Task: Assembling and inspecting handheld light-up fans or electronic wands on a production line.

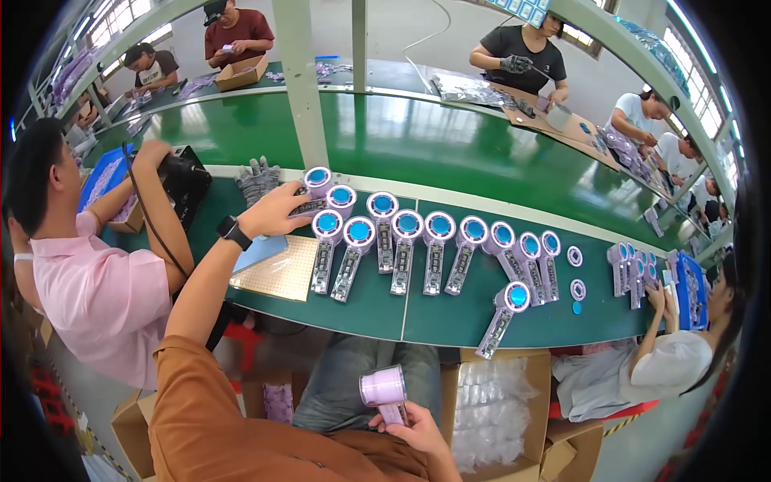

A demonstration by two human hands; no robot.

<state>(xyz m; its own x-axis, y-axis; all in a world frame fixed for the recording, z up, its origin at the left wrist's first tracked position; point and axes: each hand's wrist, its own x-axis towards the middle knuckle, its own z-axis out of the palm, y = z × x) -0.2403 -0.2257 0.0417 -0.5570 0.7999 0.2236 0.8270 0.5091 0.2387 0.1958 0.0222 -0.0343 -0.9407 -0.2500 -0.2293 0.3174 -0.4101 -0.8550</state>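
Observation:
My left hand (277,210), with a dark watch on its wrist, reaches to the far left end of a row of handheld fans. Its fingers close on the handle of a lilac fan (319,178) with a blue round centre. Low in front of my lap, my right hand (419,432) grips another lilac handheld fan (384,386) by its handle, head up and seen side-on. Several similar fans (407,225) with see-through handles showing circuit boards lie along the green bench (369,317). One fan (517,296) lies nearer the bench edge.
Two lilac rings (577,290) and a blue disc (577,308) lie right of the row. A grey glove (257,183) and a perforated board (277,273) are by my left arm. Co-workers sit close on both sides. A box of clear plastic packaging (491,410) stands at my right.

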